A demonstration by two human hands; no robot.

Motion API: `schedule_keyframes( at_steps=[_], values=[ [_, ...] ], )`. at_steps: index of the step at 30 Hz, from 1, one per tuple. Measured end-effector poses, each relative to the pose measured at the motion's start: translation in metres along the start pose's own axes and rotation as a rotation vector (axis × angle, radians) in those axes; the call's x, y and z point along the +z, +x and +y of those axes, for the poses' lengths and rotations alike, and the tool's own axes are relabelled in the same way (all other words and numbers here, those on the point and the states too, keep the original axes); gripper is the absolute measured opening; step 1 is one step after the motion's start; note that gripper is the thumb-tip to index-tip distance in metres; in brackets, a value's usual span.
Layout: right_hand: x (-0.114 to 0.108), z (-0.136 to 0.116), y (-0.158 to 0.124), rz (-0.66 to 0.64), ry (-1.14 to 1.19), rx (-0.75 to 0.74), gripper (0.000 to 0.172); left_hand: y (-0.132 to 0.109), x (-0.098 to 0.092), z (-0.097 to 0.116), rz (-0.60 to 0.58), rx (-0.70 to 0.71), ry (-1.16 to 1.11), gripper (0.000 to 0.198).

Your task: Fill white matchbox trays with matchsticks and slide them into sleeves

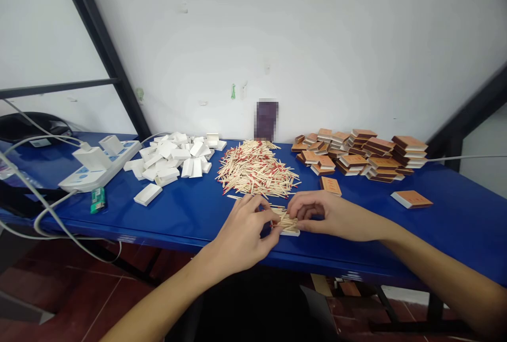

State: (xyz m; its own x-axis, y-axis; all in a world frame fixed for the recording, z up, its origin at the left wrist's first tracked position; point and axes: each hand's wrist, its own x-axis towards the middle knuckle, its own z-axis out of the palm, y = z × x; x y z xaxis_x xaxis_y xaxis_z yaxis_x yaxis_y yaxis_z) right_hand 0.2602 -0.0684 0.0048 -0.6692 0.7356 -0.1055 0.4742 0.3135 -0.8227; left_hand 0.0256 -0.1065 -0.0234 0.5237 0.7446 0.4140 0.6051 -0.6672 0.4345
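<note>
- A matchstick bunch (287, 219) lies over a white tray (292, 233) near the table (396, 231)'s front edge.
- The left hand (249, 227) and right hand (327, 214) curl narrowly at its opposite ends, seemingly keeping sticks together; whether either grips, I cannot tell.
- The match heap (257, 172) sits just behind, probably for easy reach.
- Loose trays (170, 156) left, orange boxes (358, 160) right: apparently sorted.

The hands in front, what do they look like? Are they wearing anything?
The left hand and right hand have no gloves, and I can't see any rings. Both forearms are bare too: no sleeves, watch or bracelet shows.
</note>
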Motion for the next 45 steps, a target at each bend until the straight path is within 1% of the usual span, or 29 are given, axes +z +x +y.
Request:
schedule_keyframes(
  at_steps=[6,12,15,18,22,26,27,30,33,38,42,45],
  values=[
    [-0.011,0.01,-0.009,-0.027,0.056,0.054,0.033,-0.001,0.001,-0.001,-0.007,-0.002,0.016,0.016],
    [-0.006,0.008,-0.004,-0.028,0.012,0.054,0.036,0.003,-0.002,0.001,0.002,0.001,-0.021,0.01],
    [-0.002,0.007,-0.002,-0.027,-0.02,0.039,0.036,0.006,-0.004,0.003,-0.061,-0.014,-0.02,0.011],
    [-0.001,0.007,0.001,-0.021,-0.077,0.029,0.033,0.009,-0.007,0.004,-0.111,-0.038,-0.025,0.01],
    [0.001,0.003,0.004,-0.016,-0.121,0.022,0.027,0.014,-0.011,0.005,-0.133,-0.061,-0.01,0.009],
    [0.003,-0.004,0.006,-0.024,-0.101,0.032,0.023,0.017,-0.012,0.005,-0.141,-0.077,0.019,0.007],
    [0.004,-0.006,0.006,-0.024,-0.09,0.037,0.022,0.018,-0.012,0.005,-0.139,-0.074,0.02,0.007],
    [0.004,-0.009,0.006,-0.035,-0.054,0.042,0.02,0.019,-0.011,0.003,-0.133,-0.042,0.029,0.019],
    [0.003,-0.008,0.007,-0.051,-0.043,0.045,0.019,0.019,-0.009,0.001,-0.149,-0.019,0.053,0.02],
    [0.005,-0.004,0.009,-0.001,-0.065,0.025,0.021,0.02,-0.008,0.002,-0.144,-0.044,0.028,0.019],
    [0.01,-0.005,0.008,0.044,-0.154,0.018,0.013,0.021,-0.01,0.003,-0.173,-0.088,0.013,0.015],
    [0.013,-0.007,0.006,0.08,-0.224,-0.002,0.008,0.022,-0.012,0.004,-0.202,-0.063,0.036,0.014]
  ],
)
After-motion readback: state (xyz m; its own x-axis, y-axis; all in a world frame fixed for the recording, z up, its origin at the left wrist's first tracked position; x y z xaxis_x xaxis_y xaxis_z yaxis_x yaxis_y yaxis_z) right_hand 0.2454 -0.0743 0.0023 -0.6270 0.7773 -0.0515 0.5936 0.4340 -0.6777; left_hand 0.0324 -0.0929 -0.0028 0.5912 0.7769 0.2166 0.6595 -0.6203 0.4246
